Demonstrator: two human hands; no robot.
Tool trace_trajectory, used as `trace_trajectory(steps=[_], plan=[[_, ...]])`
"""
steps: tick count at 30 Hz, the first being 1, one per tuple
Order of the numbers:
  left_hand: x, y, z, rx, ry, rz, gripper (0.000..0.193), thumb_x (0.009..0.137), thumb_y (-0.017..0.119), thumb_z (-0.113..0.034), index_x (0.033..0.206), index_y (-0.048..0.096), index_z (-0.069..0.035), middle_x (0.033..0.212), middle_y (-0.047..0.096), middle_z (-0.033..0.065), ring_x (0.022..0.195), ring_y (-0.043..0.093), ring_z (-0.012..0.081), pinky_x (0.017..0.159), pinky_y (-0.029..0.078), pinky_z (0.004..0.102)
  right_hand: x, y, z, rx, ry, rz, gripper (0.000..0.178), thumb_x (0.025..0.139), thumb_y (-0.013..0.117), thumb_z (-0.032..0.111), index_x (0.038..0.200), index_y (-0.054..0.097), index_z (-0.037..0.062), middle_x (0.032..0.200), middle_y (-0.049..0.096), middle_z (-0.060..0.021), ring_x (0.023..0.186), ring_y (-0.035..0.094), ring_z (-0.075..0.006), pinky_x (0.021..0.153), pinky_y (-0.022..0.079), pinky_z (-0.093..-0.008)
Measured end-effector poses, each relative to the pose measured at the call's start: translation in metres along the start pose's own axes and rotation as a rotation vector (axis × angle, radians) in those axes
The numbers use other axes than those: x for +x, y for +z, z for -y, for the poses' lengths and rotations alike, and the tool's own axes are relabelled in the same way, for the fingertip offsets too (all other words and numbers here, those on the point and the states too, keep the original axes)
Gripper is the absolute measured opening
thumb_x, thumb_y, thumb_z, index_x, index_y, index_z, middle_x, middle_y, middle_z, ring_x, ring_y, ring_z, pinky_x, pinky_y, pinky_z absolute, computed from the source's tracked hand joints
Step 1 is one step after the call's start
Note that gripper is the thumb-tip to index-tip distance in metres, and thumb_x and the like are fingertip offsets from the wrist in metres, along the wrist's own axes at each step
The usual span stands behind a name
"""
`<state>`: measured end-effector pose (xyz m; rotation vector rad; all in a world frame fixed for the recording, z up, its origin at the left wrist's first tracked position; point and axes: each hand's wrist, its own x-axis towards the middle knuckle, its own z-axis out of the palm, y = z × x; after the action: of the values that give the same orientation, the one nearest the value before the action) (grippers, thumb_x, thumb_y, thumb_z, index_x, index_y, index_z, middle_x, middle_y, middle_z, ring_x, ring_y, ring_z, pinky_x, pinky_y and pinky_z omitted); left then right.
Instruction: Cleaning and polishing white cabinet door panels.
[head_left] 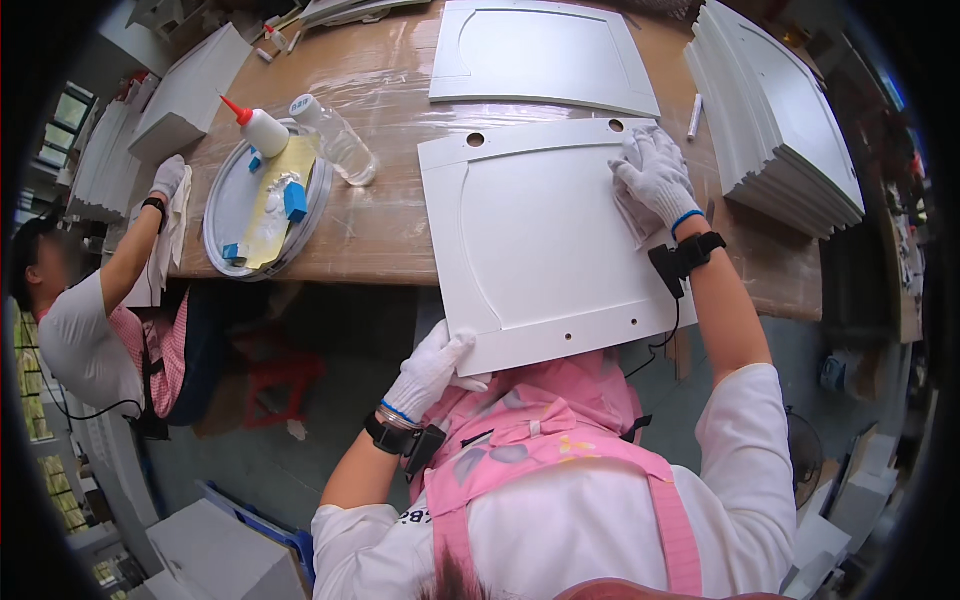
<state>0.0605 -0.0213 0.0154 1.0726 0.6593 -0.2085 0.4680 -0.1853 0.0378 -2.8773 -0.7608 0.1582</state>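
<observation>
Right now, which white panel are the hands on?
The only panel overhanging the near table edge: left hand at its lower left corner, right hand with cloth at upper right.

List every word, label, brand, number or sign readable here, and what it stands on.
White cap of the clear bottle: dark characters, too small to read surely.
Wearer's white shirt: dark lettering, partly covered, no whole word legible.
White panel under the gloved hands: none visible.
</observation>
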Motion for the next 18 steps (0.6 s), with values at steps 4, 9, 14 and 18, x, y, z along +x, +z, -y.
trace_trajectory(steps=[4,9,14,18], plan=[[0.004,-0.006,0.013,-0.258,0.044,0.138,0.048,0.105,0.051,-0.034,0.136,0.037,0.000,0.107,0.063,0.0179,0.080,0.069,0.0249,0.061,0.063,0.0375,-0.028,0.013,0.094,-0.076,-0.223,-0.045,0.089,0.088,0.061,0.060,0.155,0.033,0.0075,0.162,0.025,-0.0219,0.152,0.018,-0.0364,0.123,0.018,-0.0431],[0.010,-0.016,0.032,-0.498,0.127,0.282,0.062,0.106,0.036,-0.052,0.138,0.039,0.001,0.113,0.063,0.0210,0.087,0.070,0.0276,0.068,0.062,0.0369,-0.140,0.019,0.181,0.080,-0.970,0.072,0.066,0.085,0.069,0.037,0.143,0.049,0.0138,0.150,0.042,-0.0211,0.141,0.037,-0.0420,0.118,0.031,-0.0496],[0.007,-0.015,0.033,-0.506,0.097,0.258,0.098,0.095,0.019,-0.078,0.148,0.035,0.003,0.131,0.059,0.0243,0.105,0.068,0.0338,0.083,0.062,0.0428,-0.183,-0.051,0.121,0.605,-0.924,1.196,0.054,0.082,0.064,-0.002,0.135,0.062,0.0066,0.120,0.069,-0.0110,0.111,0.065,-0.0273,0.099,0.049,-0.0347],[-0.002,-0.023,0.039,-0.502,0.051,0.274,0.095,0.096,0.019,-0.076,0.148,0.034,0.003,0.138,0.054,0.0246,0.112,0.064,0.0382,0.090,0.058,0.0508,-0.142,-0.083,0.089,0.964,-0.110,0.532,0.049,0.090,0.059,0.008,0.139,0.057,0.0010,0.114,0.067,-0.0023,0.100,0.063,-0.0106,0.089,0.049,-0.0221]])
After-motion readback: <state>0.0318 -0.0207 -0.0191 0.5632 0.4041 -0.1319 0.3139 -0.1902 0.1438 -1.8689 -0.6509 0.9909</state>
